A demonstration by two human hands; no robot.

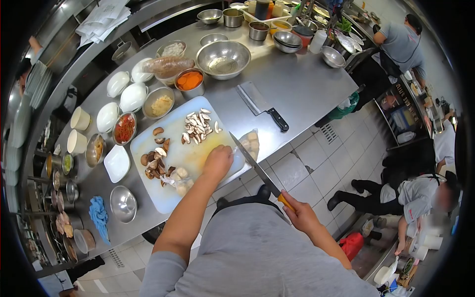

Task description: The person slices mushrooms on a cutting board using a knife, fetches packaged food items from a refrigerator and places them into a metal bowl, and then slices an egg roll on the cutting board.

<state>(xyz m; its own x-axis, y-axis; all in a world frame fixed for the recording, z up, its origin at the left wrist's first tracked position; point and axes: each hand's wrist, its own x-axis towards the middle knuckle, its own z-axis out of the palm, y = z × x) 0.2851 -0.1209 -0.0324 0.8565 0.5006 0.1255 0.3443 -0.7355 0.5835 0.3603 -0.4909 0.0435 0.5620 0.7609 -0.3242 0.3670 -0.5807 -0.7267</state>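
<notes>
— In the head view, what did your right hand have?

— Your right hand (298, 214), right of centre and low in the frame, was wrapped around the orange handle of a long knife (258, 169). Its blade slanted up and left, the tip near the right edge of the cutting board (185, 156).

— And your left?

— Your left hand (219, 161) was at the middle of the frame, over the board's right side. You had its fingers curled in; whether they pinched anything, I couldn't tell.

— What lay closest to you?

— A clear bag of pale pieces (251, 142) was just right of the board, beside your blade. Pale mushroom slices (199, 127) were heaped on the board's upper part, and brown mushroom pieces (152, 167) lay at its left. Near your left forearm, other pale round pieces (181, 181) sat in clear plastic.

— Anything farther out?

— A cleaver (252, 98) rested on the steel table (311, 74), above and right of your hands. Sliced carrots (190, 80) filled a metal container at upper centre, and a blue cloth (99, 218) lay at lower left. A co-worker (415, 198) stood at lower right.
</notes>
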